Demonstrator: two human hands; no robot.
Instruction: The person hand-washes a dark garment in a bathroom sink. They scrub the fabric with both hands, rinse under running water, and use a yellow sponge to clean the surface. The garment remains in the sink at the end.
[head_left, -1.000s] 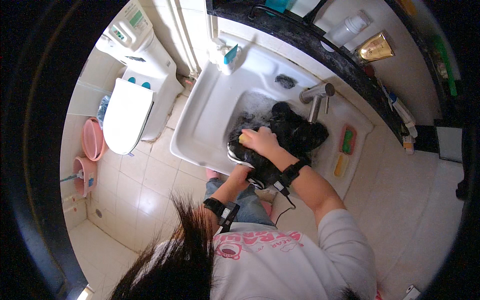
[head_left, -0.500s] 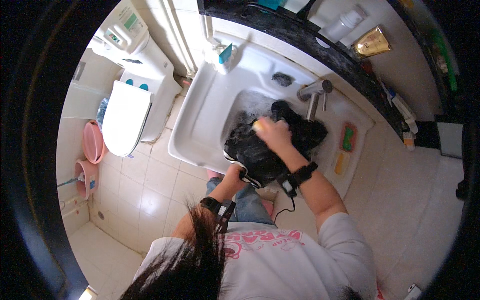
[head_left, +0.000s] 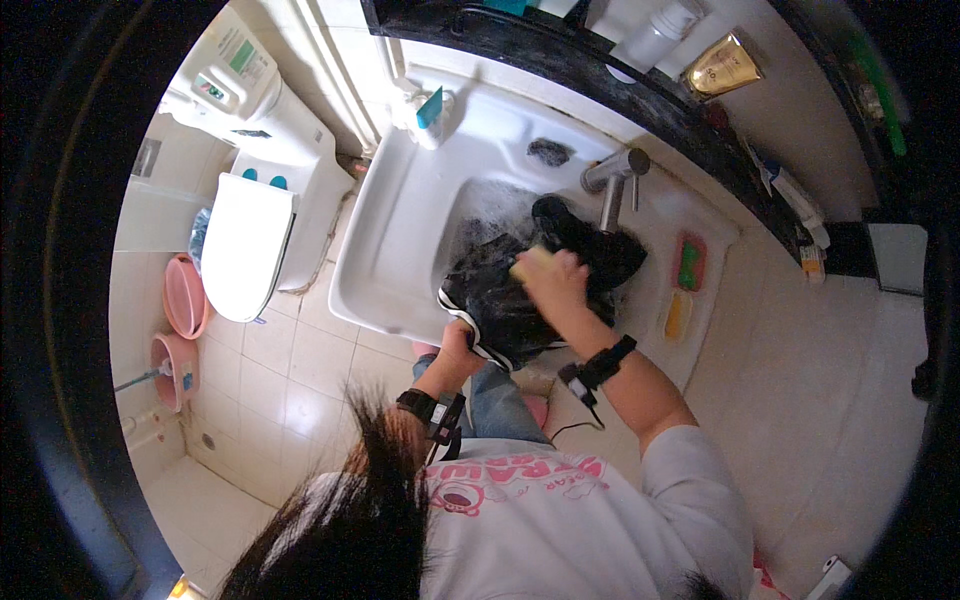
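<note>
A wet black garment (head_left: 490,290) with a white-striped edge is bunched in the white sink (head_left: 385,230) and spreads over its front rim. My left hand (head_left: 460,347) is closed on the striped edge at the front of the sink. On top of the cloth, my right hand (head_left: 556,283) is closed around a yellow bar (head_left: 522,264) that looks like soap. The fingers cover most of the bar. White suds (head_left: 500,205) float in the basin behind the cloth.
A metal faucet (head_left: 612,185) overhangs the far right of the basin. On the right ledge sit a red tray with a green piece (head_left: 690,262) and a yellowish bar (head_left: 678,316). A white bottle (head_left: 425,118) stands on the back-left corner. The toilet (head_left: 252,245) is left.
My right hand has moved a little toward me and right across the cloth with the yellow bar. The left hand keeps its hold on the striped edge. The whole view has shifted slightly.
</note>
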